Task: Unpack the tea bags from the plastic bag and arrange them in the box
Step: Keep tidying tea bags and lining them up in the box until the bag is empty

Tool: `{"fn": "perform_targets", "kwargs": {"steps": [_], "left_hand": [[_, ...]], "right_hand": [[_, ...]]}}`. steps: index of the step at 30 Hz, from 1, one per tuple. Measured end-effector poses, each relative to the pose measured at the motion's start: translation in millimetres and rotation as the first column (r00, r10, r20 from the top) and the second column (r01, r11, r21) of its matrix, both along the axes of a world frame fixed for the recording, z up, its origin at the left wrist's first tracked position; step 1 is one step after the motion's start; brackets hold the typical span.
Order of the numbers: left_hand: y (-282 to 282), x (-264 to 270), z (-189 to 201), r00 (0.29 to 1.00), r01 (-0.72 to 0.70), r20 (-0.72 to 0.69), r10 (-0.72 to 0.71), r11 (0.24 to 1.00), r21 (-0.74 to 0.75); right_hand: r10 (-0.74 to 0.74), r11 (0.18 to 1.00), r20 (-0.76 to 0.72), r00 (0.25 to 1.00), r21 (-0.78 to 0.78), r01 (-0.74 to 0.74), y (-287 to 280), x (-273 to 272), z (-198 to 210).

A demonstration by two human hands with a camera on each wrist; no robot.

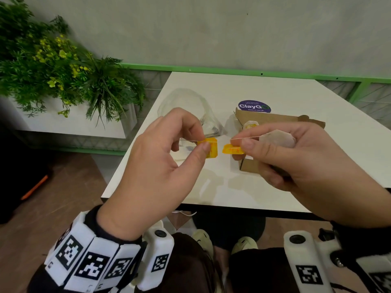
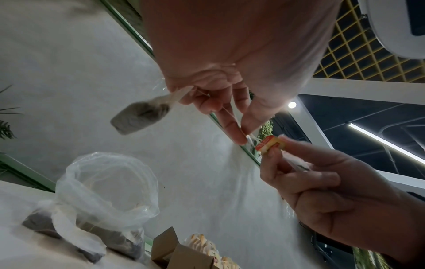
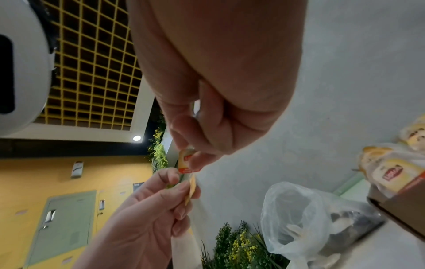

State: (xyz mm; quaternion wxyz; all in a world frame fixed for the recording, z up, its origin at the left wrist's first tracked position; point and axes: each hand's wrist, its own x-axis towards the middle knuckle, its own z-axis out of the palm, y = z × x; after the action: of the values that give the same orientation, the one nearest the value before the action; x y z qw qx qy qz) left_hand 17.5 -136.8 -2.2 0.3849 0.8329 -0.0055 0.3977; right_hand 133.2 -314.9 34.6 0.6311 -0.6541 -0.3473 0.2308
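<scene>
Over the table's front, my left hand [image 1: 204,144] pinches a yellow tea-bag tag [image 1: 210,150] between thumb and forefinger. Its tea bag [image 2: 140,117] dangles from the curled fingers in the left wrist view. My right hand [image 1: 241,144] pinches a second yellow tag [image 1: 231,149] and holds its tea bag [image 1: 277,138] in the fingers, the string taut between them. The two tags are a few centimetres apart. Behind them the clear plastic bag [image 1: 190,108] lies open with dark tea bags [image 2: 115,238] inside. The brown cardboard box [image 1: 281,121] holds several tea bags [image 3: 391,172].
The white table [image 1: 211,187] has a purple round sticker [image 1: 254,106] behind the box. A planter with green and yellow foliage [image 1: 53,66] stands off the table's left edge. A green rail [image 1: 211,69] runs along the wall behind.
</scene>
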Motion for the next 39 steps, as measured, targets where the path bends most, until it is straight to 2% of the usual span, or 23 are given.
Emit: {"fn": "perform_targets", "kwargs": {"steps": [3,7,10,13,20,26,30,36,39], "left_hand": [[-1.0,-0.1,0.4,1.000,-0.013,0.012,0.013,1.000,0.004],[-2.3,0.1,-0.4,1.000,-0.026,0.001,0.026,1.000,0.003],[-4.4,0.3,-1.4,0.999,-0.033,-0.013,0.033,0.999,0.010],[-6.9,0.4,-2.5,0.998,-0.044,-0.041,0.046,0.998,0.042],[-7.8,2.4,-3.1,0.997,-0.054,-0.042,0.058,0.996,0.072],[-9.3,2.1,-1.2,0.997,-0.020,-0.076,0.018,1.000,-0.017],[-11.8,2.1,0.0,0.992,0.002,-0.128,-0.014,0.996,-0.094],[-13.4,3.8,1.9,0.987,0.009,-0.159,-0.017,0.999,-0.052],[-12.9,3.9,2.1,0.985,0.010,-0.169,-0.018,0.999,-0.045]], "right_hand": [[0.045,0.999,-0.081,0.996,-0.019,-0.046,-2.9,1.3,1.8],[0.002,0.999,-0.036,0.999,-0.041,-0.003,-0.9,3.5,-1.5],[-0.046,0.999,-0.069,0.997,-0.011,0.046,1.2,2.9,-3.1],[-0.014,0.999,-0.157,0.988,0.049,0.022,2.2,2.6,-3.8],[0.046,0.998,-0.387,0.921,0.064,-0.023,0.6,4.6,-5.6],[0.009,0.999,-0.447,0.894,0.038,0.009,0.5,2.7,-4.4],[0.008,0.996,-0.537,0.843,0.078,0.041,1.7,2.0,-3.1],[0.136,0.991,-0.625,0.769,0.098,-0.096,5.7,-3.6,-7.2],[0.091,0.995,-0.587,0.804,0.084,-0.052,6.7,-7.9,-8.9]]}}
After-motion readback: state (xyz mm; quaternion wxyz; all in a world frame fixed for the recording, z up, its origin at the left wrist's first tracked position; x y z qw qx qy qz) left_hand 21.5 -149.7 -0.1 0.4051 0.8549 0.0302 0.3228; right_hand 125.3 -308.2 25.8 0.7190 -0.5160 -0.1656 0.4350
